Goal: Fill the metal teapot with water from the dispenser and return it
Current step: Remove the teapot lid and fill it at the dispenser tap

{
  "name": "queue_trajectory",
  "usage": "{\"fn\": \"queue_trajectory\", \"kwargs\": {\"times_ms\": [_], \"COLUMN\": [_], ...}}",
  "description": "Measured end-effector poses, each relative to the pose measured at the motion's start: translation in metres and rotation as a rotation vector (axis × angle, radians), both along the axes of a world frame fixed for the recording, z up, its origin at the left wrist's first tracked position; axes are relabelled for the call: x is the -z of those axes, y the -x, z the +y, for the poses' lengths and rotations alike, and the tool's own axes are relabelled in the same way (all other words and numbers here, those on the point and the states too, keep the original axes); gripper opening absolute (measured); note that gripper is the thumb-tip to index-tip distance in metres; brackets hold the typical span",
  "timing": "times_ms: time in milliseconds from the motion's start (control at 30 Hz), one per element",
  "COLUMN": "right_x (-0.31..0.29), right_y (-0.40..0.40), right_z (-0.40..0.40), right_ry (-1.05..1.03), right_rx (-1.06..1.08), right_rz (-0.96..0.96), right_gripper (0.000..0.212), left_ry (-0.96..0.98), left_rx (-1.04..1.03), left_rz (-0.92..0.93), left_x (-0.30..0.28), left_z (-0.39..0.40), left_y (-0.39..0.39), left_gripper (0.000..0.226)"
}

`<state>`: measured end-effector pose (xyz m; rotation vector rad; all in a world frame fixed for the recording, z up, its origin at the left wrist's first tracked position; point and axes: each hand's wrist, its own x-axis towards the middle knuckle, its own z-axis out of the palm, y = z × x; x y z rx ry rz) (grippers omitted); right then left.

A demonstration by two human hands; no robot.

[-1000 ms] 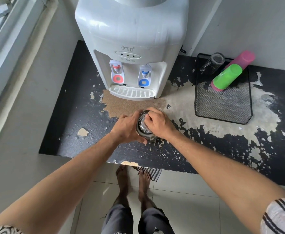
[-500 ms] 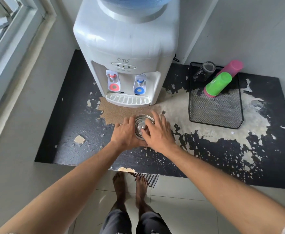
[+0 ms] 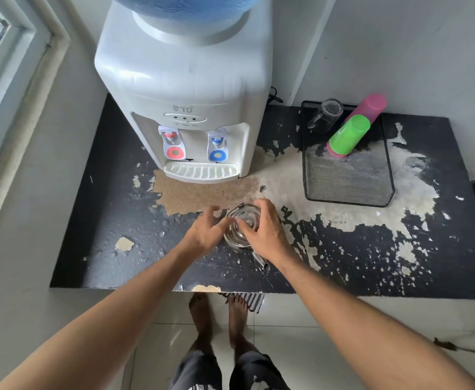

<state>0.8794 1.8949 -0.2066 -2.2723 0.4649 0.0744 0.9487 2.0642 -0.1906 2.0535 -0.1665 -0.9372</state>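
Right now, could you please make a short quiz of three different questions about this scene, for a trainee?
1. True or false: the teapot stands under the blue tap of the dispenser.
2. Which cup lies on top in the mesh tray? A) green B) pink C) glass
3. Fill in: the right hand rests on the teapot's ____.

Key:
1. False; it stands on the table, in front of the dispenser.
2. A, the green cup.
3. Lid.

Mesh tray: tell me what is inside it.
The black mesh tray holds a clear glass mug at its back left and a green cup nested over a pink cup, both lying tilted. The front half is bare mesh. Whatever is under the cups is hidden.
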Motion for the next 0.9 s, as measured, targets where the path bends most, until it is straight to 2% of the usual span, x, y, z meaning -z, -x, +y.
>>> {"fn": "queue_trajectory", "kwargs": {"times_ms": [100,200,333,533,700,900], "right_x": [0.002,-0.003,-0.011,-0.003,0.01,0.019], "right_y": [-0.001,-0.006,-0.016,-0.026,-0.024,-0.027], "right_z": [-0.002,-0.011,-0.026,-0.04,-0.039,-0.043], "right_ry": [-0.076,-0.024,0.162,0.3,0.341,0.305], "right_rx": [0.026,-0.077,-0.279,-0.415,-0.438,-0.469], "right_rz": [0.104,0.199,0.259,0.176,0.179,0.173], "right_gripper": [0.084,0.082,0.076,0.066,0.088,0.098], "left_ry": [0.06,0.136,0.205,0.243,0.232,0.243], "left_rx": [0.079,0.055,0.063,0.06,0.012,-0.022], "left_rz": [0.176,0.277,0.317,0.354,0.366,0.387], "left_x": [0.007,0.014,0.02,0.024,0.027,0.028], "left_z": [-0.005,-0.002,0.002,0.004,0.003,0.003], "left_y": [-0.003,0.0,-0.005,-0.005,-0.004,-0.005], "left_gripper": [0.056,0.063,0.071,0.074,0.076,0.079]}}
